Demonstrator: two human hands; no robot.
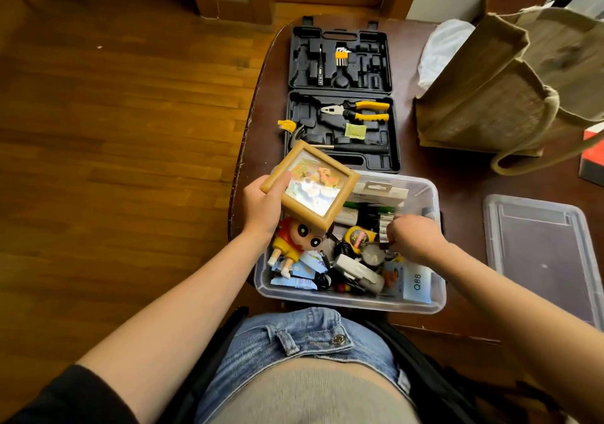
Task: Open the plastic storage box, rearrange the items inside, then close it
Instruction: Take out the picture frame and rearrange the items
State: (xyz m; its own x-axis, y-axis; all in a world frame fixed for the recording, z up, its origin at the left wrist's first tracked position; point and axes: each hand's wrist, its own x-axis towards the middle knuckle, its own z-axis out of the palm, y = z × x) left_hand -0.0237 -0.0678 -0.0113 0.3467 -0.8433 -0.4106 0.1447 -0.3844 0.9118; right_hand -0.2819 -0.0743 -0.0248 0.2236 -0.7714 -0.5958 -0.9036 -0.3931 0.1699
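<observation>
Gripping a frame point(312, 185) above the open box's point(438, 293) left side, the left hand point(261, 206) holds it tilted; the right hand point(413, 235) pinches something small inside; the lid point(542, 250) lies right.

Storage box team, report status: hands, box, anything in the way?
Left hand holds picture frame above storage box. Right hand curled among the clutter, grip unclear. Lid off, lying right. Open tool case behind, not blocking.

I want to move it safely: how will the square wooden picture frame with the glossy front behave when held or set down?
The square wooden picture frame looks stiff, since the left hand holds it by one corner without any bending. Its shiny front suggests glass, so probably fragile. The flat shape should lie steady and not roll.
</observation>
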